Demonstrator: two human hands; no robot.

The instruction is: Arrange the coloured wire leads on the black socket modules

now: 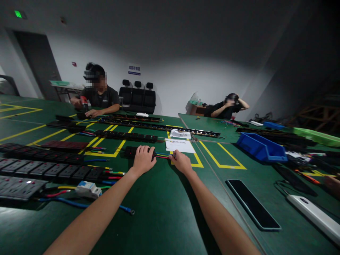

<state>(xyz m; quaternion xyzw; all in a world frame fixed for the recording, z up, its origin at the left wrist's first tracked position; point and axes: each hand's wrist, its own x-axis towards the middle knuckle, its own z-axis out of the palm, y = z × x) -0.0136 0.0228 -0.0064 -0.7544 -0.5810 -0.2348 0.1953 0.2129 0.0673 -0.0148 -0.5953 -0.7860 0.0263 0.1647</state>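
Observation:
My left hand (pixel 144 160) lies over the right end of a short black power socket strip (pixel 130 152), with its fingers curled across the top. From that end several coloured wires (pixel 162 155) run right to my right hand (pixel 181 161), which pinches their far ends between thumb and fingers. What the wire ends look like inside the pinch is hidden. White paper sheets with print (pixel 181 145) lie just behind my right hand. Nearer on the left are longer socket strips (pixel 70 171) with ring-lug wires, and a white-and-blue breaker (pixel 88 190) sits among those wires.
A phone (pixel 252 203) and a white power bank (pixel 313 216) lie on the green table (pixel 164 219) to the right, near a blue bin (pixel 259 147). Across the table a person (pixel 99 92) holds a red tool; another person (pixel 231 106) sits farther right. Part of a hand (pixel 333 184) shows at the right edge.

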